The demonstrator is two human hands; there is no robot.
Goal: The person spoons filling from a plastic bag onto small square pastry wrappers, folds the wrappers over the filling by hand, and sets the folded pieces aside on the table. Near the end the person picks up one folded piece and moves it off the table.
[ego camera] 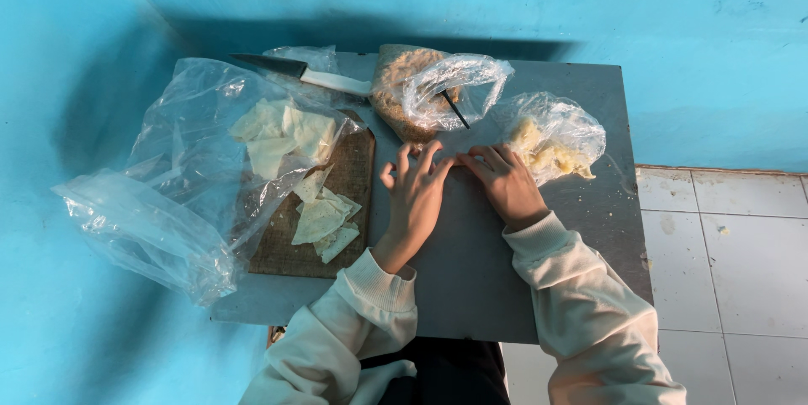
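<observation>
My left hand point(414, 194) and right hand point(505, 182) lie flat, fingers spread, fingertips meeting on the grey bench point(471, 270) just right of the cutting board point(316, 203). They seem to press something thin, though I cannot tell what. I should keep the pressure even, clear of the bags behind.

Two bare hands are seen near the middle of the frame, the left hand point(414, 194) and the right hand point(505, 182). No rings or gloves are worn. Both arms are covered by long cream-white sleeves of soft, thick fabric, each finished with a ribbed cuff at the wrist. Dark clothing is seen at the bottom centre, between the sleeves.
</observation>
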